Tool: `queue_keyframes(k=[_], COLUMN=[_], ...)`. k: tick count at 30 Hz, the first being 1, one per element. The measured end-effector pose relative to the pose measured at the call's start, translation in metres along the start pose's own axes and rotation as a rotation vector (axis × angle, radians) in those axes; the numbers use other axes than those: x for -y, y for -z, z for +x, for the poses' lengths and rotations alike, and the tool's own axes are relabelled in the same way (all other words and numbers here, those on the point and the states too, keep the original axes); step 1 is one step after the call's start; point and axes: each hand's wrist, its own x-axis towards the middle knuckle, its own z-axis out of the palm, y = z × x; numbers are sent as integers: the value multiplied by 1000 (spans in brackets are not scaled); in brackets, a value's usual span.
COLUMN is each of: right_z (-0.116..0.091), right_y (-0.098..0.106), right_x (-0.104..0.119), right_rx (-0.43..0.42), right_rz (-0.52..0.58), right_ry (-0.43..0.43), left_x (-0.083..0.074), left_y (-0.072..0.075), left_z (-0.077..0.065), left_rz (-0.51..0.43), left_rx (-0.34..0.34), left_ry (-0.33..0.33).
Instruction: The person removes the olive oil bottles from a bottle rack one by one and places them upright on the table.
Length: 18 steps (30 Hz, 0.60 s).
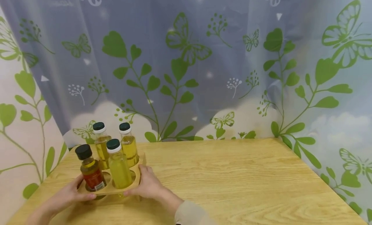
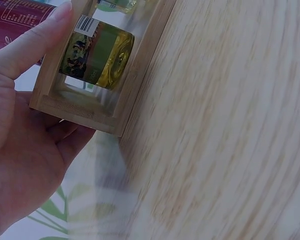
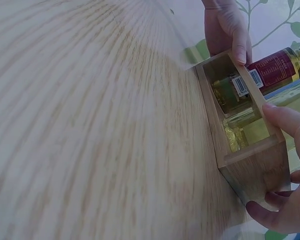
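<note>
A wooden bottle rack (image 1: 108, 191) with round holes stands at the left of the table, held at its two ends by my hands. My left hand (image 1: 67, 192) grips the left end, thumb along the front top edge. On the right end, my right hand (image 1: 149, 183) has its thumb over the top board and fingers around the side panel (image 3: 260, 167). Front left in the rack sits a dark-capped bottle with a red label (image 1: 94, 178). Beside it is a green-capped bottle of yellow liquid (image 1: 120, 170). Behind stand two similar bottles, back left (image 1: 102, 150) and back right (image 1: 129, 149).
The light wood table (image 1: 232, 179) stretches away to the right of the rack. A curtain (image 1: 191, 89) printed with green leaves and butterflies hangs along the table's back edge and down both sides.
</note>
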Motion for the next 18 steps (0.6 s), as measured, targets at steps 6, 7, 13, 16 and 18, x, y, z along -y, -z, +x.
queue_keyframes(k=[6, 7, 13, 16, 18], right_z=[-4, -5, -8, -10, -13], right_y=[7, 8, 15, 19, 22], right_x=[-5, -6, -11, -15, -17], right_rx=[3, 3, 6, 14, 19], right_rz=[-4, -5, 5, 15, 16], right_ry=[5, 1, 3, -4, -11], left_x=[-4, -5, -10, -13, -16], left_y=[-5, -6, -12, -15, -18], left_z=[3, 3, 7, 9, 10], left_rz=[1, 2, -6, -7, -19], left_rx=[7, 8, 27, 42, 60], left_ry=[-16, -18, -26, -26, -31])
